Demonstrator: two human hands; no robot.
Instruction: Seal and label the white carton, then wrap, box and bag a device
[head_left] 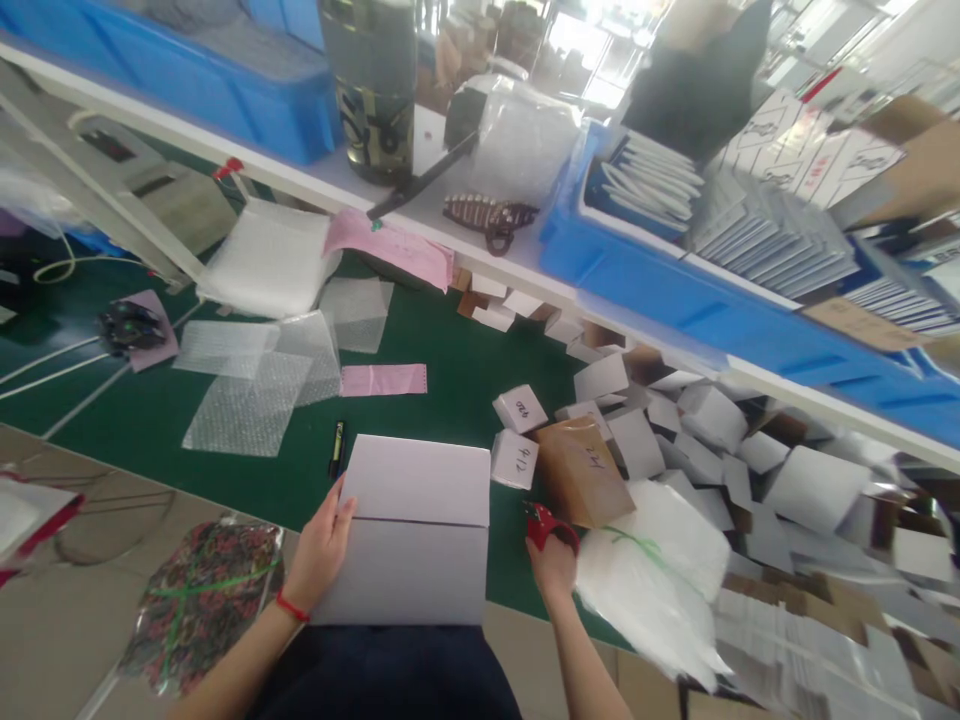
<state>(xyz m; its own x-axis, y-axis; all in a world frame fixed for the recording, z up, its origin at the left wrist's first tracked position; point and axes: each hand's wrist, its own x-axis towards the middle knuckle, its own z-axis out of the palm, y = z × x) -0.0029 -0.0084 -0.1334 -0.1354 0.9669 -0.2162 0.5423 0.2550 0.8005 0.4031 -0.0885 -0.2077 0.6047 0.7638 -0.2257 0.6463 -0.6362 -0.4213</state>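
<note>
A flat white cardboard box [412, 570] with a seam across its top lies at the table's front edge, against my body. Along its left edge my left hand [322, 550] grips it, thumb on top. To the right of the box, my right hand [553, 570] is closed around a red tool [551, 528] with a black end; its exact kind is partly hidden by my fingers. Just beyond that tool stand a brown carton [585, 470] and two small white boxes, one [514, 460] with handwritten digits. A black marker [337, 450] rests above my left hand.
Bubble-wrap sheets [255, 390] and a pink slip [384, 379] lie on the green table [457, 400]. A white plastic bundle [652, 570] and many white boxes [817, 485] crowd the right. Overhead, a shelf carries blue bins [675, 290]. A computer mouse [131, 327] sits far left.
</note>
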